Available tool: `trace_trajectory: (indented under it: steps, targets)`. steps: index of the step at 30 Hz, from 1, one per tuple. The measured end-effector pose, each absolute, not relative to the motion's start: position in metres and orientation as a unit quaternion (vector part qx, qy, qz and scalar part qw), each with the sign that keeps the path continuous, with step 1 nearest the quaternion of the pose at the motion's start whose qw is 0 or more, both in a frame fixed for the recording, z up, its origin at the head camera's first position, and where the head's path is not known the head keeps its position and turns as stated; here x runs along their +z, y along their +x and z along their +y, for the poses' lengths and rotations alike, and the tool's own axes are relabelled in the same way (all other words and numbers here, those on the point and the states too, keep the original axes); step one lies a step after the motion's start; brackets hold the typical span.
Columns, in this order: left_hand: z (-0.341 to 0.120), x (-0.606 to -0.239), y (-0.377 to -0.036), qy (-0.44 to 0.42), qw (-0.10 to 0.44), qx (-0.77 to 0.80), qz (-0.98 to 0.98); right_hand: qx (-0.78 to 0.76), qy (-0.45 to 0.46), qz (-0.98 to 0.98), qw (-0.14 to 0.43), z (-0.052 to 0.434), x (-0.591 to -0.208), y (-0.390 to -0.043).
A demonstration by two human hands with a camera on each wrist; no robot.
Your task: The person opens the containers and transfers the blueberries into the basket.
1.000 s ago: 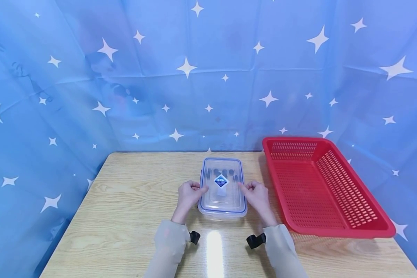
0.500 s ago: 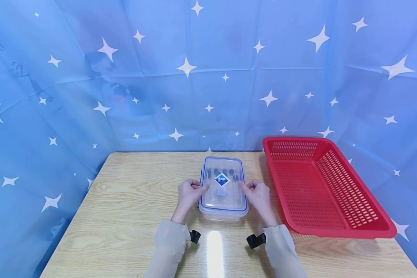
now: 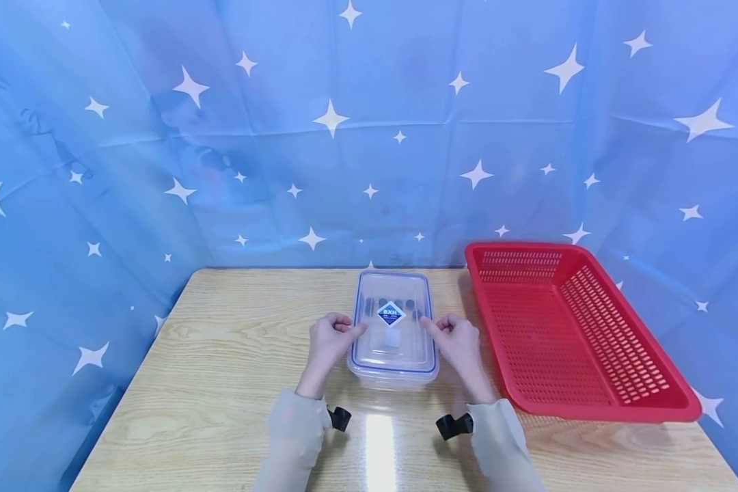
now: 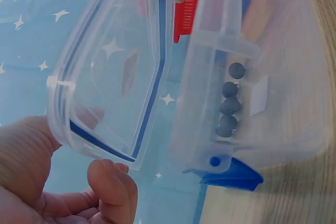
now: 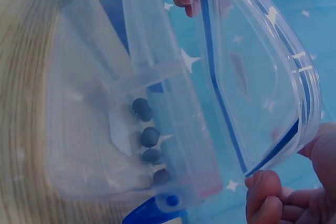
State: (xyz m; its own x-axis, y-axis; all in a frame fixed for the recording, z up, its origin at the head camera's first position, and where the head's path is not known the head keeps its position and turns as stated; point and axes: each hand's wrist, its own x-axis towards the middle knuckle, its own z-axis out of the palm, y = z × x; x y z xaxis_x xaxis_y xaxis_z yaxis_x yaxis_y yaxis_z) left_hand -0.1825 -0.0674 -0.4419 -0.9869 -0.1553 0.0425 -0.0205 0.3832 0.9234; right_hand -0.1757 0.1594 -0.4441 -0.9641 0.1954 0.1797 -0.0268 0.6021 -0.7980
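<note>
Here you are, both hands on the clear lid [image 3: 375, 357]: your left hand [image 3: 330, 339] pinches its left edge, your right hand [image 3: 461, 345] pinches its right edge, so each grip is closed on it. The lid hangs just above the box [image 4: 294, 124], with a gap between them in both wrist views. The box sits on the desk [image 3: 252, 328], straight ahead of you and left of the red basket [image 3: 603, 413]. Dark round pieces [image 4: 229, 106] show through its wall. The left blue latch [image 4: 233, 176] and right blue latch [image 5: 149, 211] jut out, unfastened. Looks like the lid-handling step, off or on, I can't tell. Next calls for an even lift or lowering, both edges together, neither side catching the box.
</note>
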Motion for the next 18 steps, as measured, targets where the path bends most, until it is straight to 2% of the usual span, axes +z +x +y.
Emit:
trace_trajectory:
  steps: [11, 18]
  targets:
    - [-0.082, -0.439, -0.18, 0.054, 0.072, -0.555, -0.827, 0.486, -0.051, -0.867, 0.099, 0.146, -0.435, -0.175]
    - [-0.092, -0.437, -0.177, 0.058, 0.064, -0.573, -0.815, 0.504, -0.041, -0.856, 0.103, 0.138, -0.436, -0.175]
